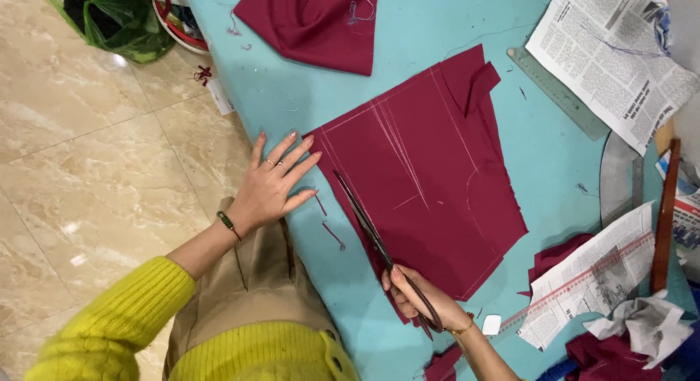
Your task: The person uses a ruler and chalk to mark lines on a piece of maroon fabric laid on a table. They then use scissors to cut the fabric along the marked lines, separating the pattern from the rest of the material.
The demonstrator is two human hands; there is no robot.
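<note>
A maroon fabric piece [430, 169] with white chalk lines lies flat on the turquoise table [408, 45]. My right hand [423, 297] grips long dark scissors [368, 224], whose blades lie along the cloth's left edge, pointing away from me. My left hand [273, 184] rests flat with fingers spread on the table, fingertips touching the cloth's left corner. Thin maroon offcut strips [333, 235] lie between my two hands.
Another maroon piece [313, 24] lies at the table's far side. Newspaper sheets [612, 56] sit top right and lower right [590, 282]. A clear ruler [558, 93], a wooden stick [665, 217], white chalk [491, 324] and crumpled paper [642, 326] lie right. A green bag [117, 20] sits on the marble floor.
</note>
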